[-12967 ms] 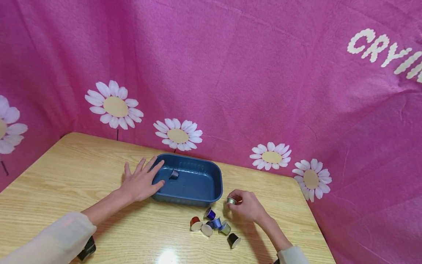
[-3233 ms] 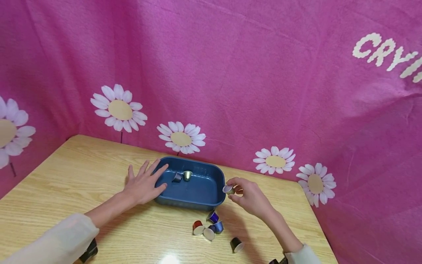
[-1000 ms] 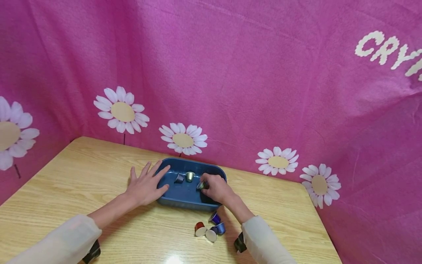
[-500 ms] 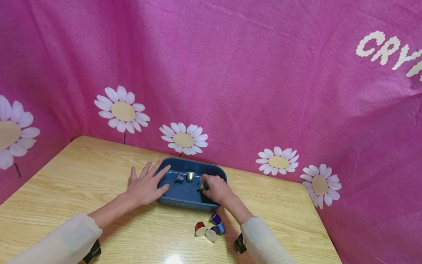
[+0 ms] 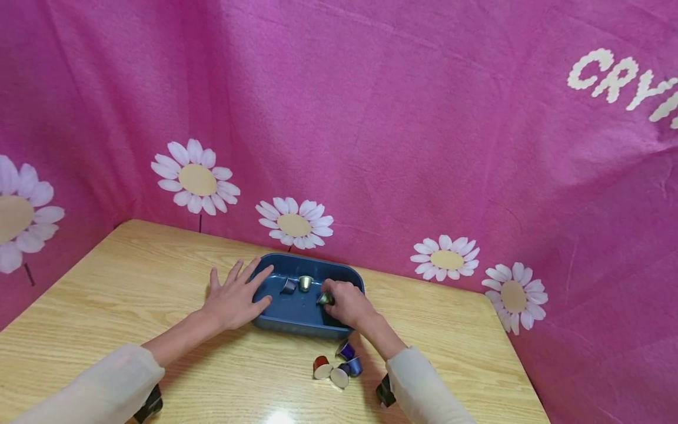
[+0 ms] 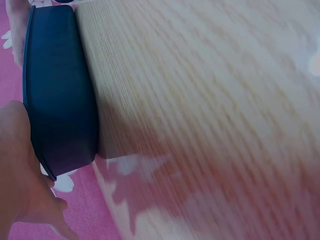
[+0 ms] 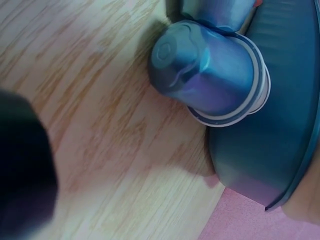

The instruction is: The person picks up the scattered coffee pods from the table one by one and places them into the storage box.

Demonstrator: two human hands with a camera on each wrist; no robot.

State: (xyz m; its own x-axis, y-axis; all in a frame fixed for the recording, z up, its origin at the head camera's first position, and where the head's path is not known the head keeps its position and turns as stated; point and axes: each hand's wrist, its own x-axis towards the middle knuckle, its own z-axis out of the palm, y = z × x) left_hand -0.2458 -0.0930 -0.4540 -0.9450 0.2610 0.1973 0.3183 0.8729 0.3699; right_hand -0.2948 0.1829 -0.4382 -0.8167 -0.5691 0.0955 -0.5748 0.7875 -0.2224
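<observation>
In the head view, my left hand [image 5: 231,300] lies with spread fingers over the left end of a dark blue plastic basin [image 5: 302,328]. My right hand [image 5: 349,303] reaches inside the basin's right end, pinching a green coffee capsule [image 5: 324,299] low near the floor. Left of it, a dark purple-grey capsule [image 5: 288,287] and a pale gold capsule [image 5: 305,283] rest in the basin. In the left wrist view, my thumb and fingers straddle the basin wall [image 6: 62,95]. The right wrist view misses the held capsule and shows a blue capsule [image 7: 215,72] close up.
On the wooden table [image 5: 450,353], just in front of the basin, lie a red capsule [image 5: 321,366], a cream-lidded capsule [image 5: 339,377], a dark blue capsule [image 5: 346,351] and a lighter blue capsule [image 5: 354,366]. A pink flowered cloth [image 5: 371,147] hangs behind.
Earlier, the gold capsule went from my right hand into the basin. Then the right hand carried the green capsule over the rim and down inside. Over the last second, both hands stay almost still.
</observation>
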